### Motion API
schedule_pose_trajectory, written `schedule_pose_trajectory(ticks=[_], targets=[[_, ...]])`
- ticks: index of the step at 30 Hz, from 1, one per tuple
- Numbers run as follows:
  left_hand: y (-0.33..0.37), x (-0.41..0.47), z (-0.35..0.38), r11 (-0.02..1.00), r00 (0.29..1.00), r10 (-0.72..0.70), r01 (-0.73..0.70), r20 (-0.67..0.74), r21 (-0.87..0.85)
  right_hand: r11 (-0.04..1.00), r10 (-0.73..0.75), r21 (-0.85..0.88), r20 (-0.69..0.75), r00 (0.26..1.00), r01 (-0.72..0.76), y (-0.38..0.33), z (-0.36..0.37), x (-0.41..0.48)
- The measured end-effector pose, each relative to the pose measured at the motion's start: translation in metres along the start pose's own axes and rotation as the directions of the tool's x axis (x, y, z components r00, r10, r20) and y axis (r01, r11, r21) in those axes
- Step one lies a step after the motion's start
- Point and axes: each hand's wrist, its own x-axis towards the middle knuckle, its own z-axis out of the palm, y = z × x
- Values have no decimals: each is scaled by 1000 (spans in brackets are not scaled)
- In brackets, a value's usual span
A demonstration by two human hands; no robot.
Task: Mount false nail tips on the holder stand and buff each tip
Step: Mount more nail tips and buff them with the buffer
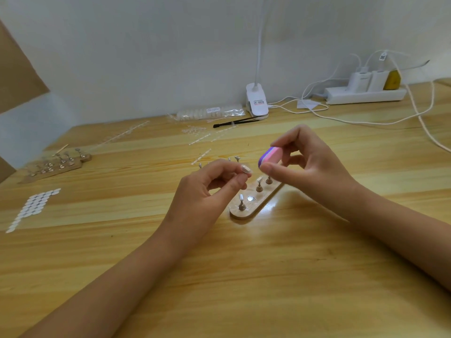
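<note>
My left hand (207,189) pinches a small metal holder peg with a clear false nail tip (246,169) on top, lifted above the table. My right hand (305,162) grips a pink and purple buffer block (269,157) between thumb and fingers, just right of the tip and apart from it. Below both hands lies the wooden holder stand (253,206) with three upright metal pegs and one bare magnet spot. A few loose pegs (233,159) stand behind my left fingers.
A second wooden stand with several pegs (56,164) lies at the far left. A sheet of white adhesive dots (34,206) is at the left. Bags of nail tips (210,112), a black brush (234,122), a clip lamp (256,101) and a power strip (366,95) with cables line the back.
</note>
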Motion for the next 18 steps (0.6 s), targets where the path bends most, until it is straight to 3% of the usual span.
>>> schedule_pose_trajectory(ticks=[2,6,12,16,18], targets=[[0,0,0,1000,1000,1,-1,-6,-6,1000,-18,19,1,1000,18,-1,-2,-1],[1,0,1,1000,1000,0,0,16,4,984,-170,-23,135,976,174,-2,10,-6],[1,0,1,1000,1000,-8,8,1,-24,999,-8,-35,-34,999,7,2,-1,-1],[1,0,2,1000,1000,2,-1,28,-10,971,-217,-71,141,966,228,0,11,-7],[0,0,1,1000,999,1,-1,37,-9,972,-208,-90,107,972,218,0,12,-6]])
